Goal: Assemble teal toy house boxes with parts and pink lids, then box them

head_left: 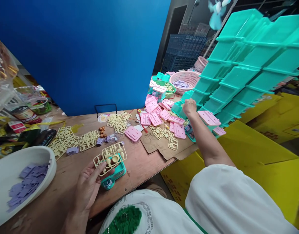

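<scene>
My left hand grips a small teal plastic toy case with a cream parts sprue lying on top of it, just above the wooden table. My right hand is stretched far out to the right, fingers curled down among the pink lids and small teal cases next to the stacked teal bins. What its fingers hold is hidden.
Several cream sprues and small purple parts lie across the table. A white bowl of purple pieces sits at the front left. A blue panel stands behind. Pink basket and green basket at the back; yellow cartons on the right.
</scene>
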Demonstrator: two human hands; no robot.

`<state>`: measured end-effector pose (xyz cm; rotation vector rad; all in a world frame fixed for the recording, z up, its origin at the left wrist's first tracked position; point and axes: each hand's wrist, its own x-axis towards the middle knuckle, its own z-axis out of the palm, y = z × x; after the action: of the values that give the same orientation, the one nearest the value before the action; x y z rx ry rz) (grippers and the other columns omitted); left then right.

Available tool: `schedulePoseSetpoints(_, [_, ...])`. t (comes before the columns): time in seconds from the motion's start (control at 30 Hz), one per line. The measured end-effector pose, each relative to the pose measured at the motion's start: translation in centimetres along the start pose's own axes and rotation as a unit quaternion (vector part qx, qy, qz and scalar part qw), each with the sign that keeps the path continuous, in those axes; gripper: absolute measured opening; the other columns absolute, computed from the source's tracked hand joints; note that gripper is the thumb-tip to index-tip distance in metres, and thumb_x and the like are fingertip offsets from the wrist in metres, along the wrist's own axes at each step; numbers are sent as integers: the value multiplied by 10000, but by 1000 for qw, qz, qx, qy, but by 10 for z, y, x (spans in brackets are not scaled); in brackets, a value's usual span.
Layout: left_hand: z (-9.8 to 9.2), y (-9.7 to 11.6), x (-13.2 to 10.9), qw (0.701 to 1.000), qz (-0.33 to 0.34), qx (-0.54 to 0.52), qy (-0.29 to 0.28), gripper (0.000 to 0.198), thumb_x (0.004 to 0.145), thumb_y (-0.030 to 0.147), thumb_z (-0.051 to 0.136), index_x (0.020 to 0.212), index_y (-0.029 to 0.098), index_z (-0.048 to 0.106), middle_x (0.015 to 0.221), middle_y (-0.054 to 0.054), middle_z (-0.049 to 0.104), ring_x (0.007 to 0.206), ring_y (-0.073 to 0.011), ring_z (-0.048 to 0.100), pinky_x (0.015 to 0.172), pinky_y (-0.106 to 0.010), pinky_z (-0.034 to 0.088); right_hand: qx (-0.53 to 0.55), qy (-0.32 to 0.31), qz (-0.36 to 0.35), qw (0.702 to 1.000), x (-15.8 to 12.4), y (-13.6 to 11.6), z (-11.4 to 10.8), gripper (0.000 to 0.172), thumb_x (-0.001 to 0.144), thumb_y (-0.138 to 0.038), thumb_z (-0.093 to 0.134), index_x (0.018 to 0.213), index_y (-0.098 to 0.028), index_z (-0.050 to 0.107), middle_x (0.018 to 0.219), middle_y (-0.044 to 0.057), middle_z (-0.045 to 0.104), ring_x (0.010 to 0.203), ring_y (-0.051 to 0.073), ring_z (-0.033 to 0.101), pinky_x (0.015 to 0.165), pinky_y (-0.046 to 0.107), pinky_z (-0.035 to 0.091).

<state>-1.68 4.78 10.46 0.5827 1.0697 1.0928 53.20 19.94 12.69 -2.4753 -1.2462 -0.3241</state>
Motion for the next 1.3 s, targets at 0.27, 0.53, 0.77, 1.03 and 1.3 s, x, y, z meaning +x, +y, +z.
schedulePoseSetpoints(0.27, [-2,-2,1,1000,9,14,-6,568,423,220,1022,944,149,807,1063,-89,831,959,-335,800,715,-379,723,130,14,-12,991,-11,-17,2,256,910,-156,579,1070,-70,759,1135,254,740,1150,360,649,1063,507,478])
schedulePoseSetpoints(0.53, [6,-3,3,999,12,13,-27,566,469,291,1027,960,141,789,987,-92,830,932,-320,806,737,-392,721,535,-149,-109,824,-81,-86,-24,425,685,-484,926,954,-185,790,898,70,767,728,187,704,745,374,628])
schedulePoseSetpoints(0.77, [15,-8,10,997,28,24,-70,567,544,360,1000,1013,135,774,1020,-105,828,912,-305,808,703,-376,715,628,-434,-104,637,-192,-168,-46,478,531,-433,1049,881,-192,830,894,48,790,734,137,697,701,285,607])
schedulePoseSetpoints(1.03, [4,-17,10,996,36,7,-83,546,606,400,981,1037,136,775,993,-113,826,891,-306,807,724,-404,712,593,-496,-134,620,-232,-201,-27,493,548,-470,1033,889,-177,830,859,57,787,729,146,700,598,251,545])
schedulePoseSetpoints(1.3, [8,-21,10,997,51,7,-57,601,520,384,1025,1004,139,767,975,-82,826,769,-241,787,633,-331,683,594,-472,-189,624,-248,-215,-33,488,608,-568,981,873,-196,810,843,28,763,758,143,697,738,310,602])
